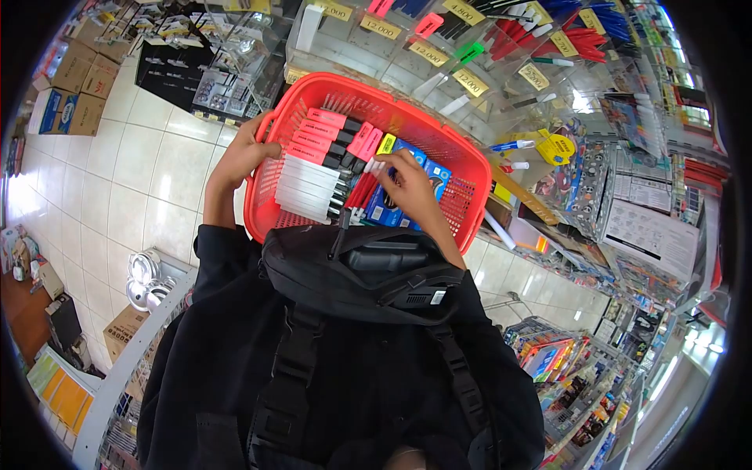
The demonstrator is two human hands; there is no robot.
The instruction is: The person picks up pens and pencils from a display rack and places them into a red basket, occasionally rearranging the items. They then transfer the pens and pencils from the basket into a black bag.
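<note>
A red plastic basket (462, 149) rests in front of my body, against a black chest bag (352, 274). My left hand (244, 157) is closed around its left rim, with the thumb inside. Within the basket, my right hand (409, 188) curls its fingers down at some small white ends (374, 166); what they pinch is partly hidden. Pink highlighters (317, 137) lie in a row at left, above a bundle of white markers (307, 188). Red pens (362, 192) sit in the middle. A yellow highlighter (386, 144) and blue boxes (384, 207) are beside my right hand.
A clear divided display shelf (501, 74) with pens and price tags stands just beyond the basket. More stocked racks (642, 211) line the right. Tiled floor (176, 172) shows at left, with cardboard boxes (78, 86) farther off. A metal shelf edge (137, 352) lies near my left side.
</note>
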